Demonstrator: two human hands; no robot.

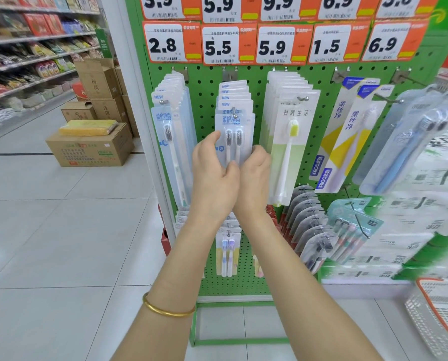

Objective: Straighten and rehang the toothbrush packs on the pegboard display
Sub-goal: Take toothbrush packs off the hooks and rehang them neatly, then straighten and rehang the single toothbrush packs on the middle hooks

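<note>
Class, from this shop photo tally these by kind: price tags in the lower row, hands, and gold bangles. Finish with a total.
Lower-row price tags: 5
Hands: 2, the left hand and right hand, both gripping the twin-brush pack
Gold bangles: 1
Total: 8

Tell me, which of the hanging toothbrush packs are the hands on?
The two-brush pack under the 5.5 tag: left hand and right hand hold its edges.
</note>
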